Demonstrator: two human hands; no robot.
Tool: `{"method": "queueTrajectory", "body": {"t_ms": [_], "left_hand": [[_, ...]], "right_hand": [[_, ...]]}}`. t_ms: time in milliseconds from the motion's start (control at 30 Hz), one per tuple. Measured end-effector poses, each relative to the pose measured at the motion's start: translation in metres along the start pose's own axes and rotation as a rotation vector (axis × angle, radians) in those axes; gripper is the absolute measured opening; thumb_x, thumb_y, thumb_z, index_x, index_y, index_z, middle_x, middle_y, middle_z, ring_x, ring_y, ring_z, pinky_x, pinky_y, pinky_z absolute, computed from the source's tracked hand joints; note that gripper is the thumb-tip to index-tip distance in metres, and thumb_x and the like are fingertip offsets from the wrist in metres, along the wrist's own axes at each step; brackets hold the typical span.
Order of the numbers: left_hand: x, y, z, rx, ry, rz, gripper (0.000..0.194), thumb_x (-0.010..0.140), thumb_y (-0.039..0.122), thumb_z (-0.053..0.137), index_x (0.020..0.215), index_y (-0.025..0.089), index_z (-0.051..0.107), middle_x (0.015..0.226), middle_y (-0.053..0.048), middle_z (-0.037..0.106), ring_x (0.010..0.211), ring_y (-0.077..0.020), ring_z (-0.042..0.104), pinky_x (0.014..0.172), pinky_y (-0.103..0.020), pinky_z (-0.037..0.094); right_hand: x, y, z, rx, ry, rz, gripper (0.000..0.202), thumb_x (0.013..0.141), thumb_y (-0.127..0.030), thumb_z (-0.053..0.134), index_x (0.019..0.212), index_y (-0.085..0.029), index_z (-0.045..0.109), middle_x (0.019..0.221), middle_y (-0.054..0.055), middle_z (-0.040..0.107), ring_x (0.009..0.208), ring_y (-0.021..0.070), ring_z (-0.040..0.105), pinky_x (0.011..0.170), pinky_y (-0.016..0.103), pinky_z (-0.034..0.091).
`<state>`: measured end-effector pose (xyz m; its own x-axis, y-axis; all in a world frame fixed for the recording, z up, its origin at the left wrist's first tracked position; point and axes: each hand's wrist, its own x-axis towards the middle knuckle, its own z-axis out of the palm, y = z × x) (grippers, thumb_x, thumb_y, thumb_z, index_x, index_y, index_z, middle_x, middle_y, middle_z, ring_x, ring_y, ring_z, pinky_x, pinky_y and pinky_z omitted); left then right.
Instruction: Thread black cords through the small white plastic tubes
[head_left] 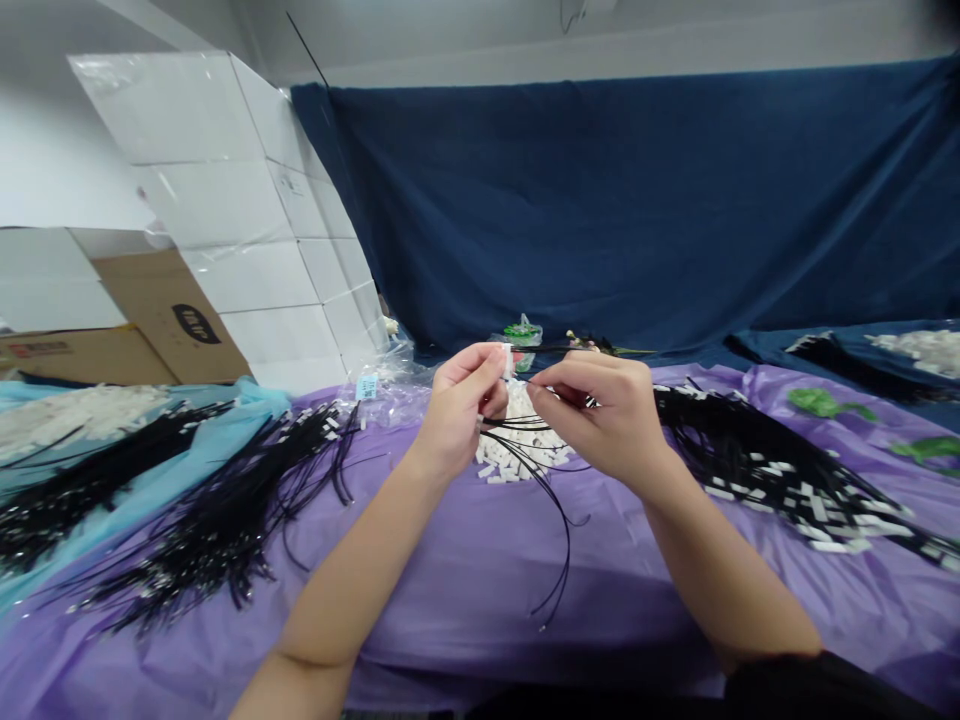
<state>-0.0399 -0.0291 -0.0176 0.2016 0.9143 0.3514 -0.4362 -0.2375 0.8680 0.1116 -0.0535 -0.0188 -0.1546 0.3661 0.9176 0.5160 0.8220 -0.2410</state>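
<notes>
The left hand (459, 412) is pinching a white connector (508, 360) just above the pile (517, 450); the right hand (611, 415), fingertips nearly closed, is gripping thin black wires (559, 540) over the pile's right edge, looking light, limp, best held near their ends

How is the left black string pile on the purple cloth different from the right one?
The left pile shows small white bits; the right pile has bigger white pieces. The left pile slants down leftward, the right pile down rightward. Both are black and stringy, on purple cloth.
</notes>
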Motion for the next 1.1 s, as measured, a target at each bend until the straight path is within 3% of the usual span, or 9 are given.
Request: {"method": "queueTrajectory", "body": {"t_ms": [567,867,1100], "left_hand": [[0.000,-0.003,-0.003,0.087,0.032,0.040,0.025,0.075,0.038,0.076,0.078,0.015,0.068,0.052,0.007,0.035,0.042,-0.0016,0.028,0.041,-0.016,0.019],[-0.002,-0.002,-0.001,0.080,0.058,0.032,0.025,0.074,0.038,0.076,0.075,0.015,0.069,0.050,0.008,0.030,0.041,-0.0018,0.026,0.041,-0.016,0.020],[-0.005,-0.004,0.001,0.067,0.051,0.035,0.023,0.075,0.039,0.075,0.077,0.016,0.069,0.046,0.009,0.030,0.039,-0.0023,0.024,0.039,-0.016,0.020]], "right_hand": [[-0.001,0.004,0.001,-0.120,0.011,-0.082,0.017,0.081,-0.012,0.056,0.069,-0.018,0.065,0.057,-0.003,0.048,0.052,0.0079,0.042,0.053,0.023,0.036],[-0.008,0.004,0.009,-0.454,0.079,-0.272,0.025,0.088,-0.013,0.053,0.067,-0.020,0.063,0.061,-0.001,0.055,0.051,0.0079,0.043,0.047,0.023,0.031],[-0.009,0.000,0.011,-0.420,0.062,-0.253,0.028,0.090,-0.011,0.050,0.065,-0.018,0.060,0.060,-0.002,0.050,0.051,0.0078,0.037,0.047,0.025,0.029]]}}
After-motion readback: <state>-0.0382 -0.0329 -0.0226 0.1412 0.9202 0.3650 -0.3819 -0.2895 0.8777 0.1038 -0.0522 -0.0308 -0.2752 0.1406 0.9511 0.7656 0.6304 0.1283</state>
